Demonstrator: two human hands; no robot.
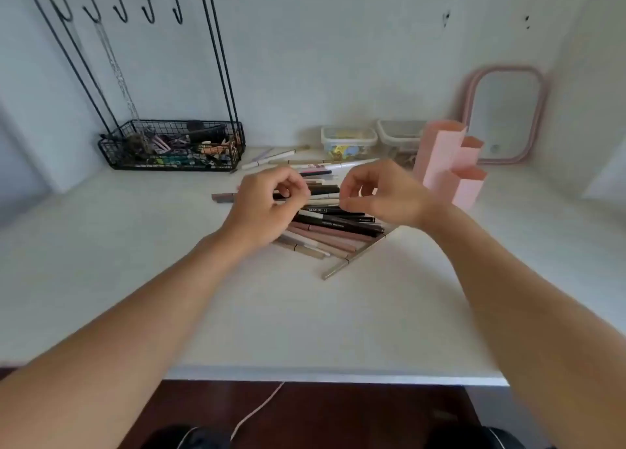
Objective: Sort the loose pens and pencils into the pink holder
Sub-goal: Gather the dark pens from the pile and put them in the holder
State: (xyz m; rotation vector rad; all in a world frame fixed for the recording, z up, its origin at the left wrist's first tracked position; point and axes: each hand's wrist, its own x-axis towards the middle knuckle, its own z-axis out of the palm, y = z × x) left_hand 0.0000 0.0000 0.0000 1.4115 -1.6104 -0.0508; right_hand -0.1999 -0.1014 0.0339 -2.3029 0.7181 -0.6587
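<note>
Just under both hands' grip, pen pile [333,227], pink holder [450,164] right.

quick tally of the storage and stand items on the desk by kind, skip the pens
pink holder: 1
clear lidded tubs: 2
black wire basket rack: 1
pink-framed mirror: 1
total: 5

"MADIELI" on black pen [333,210]; other pen print unreadable.
</note>
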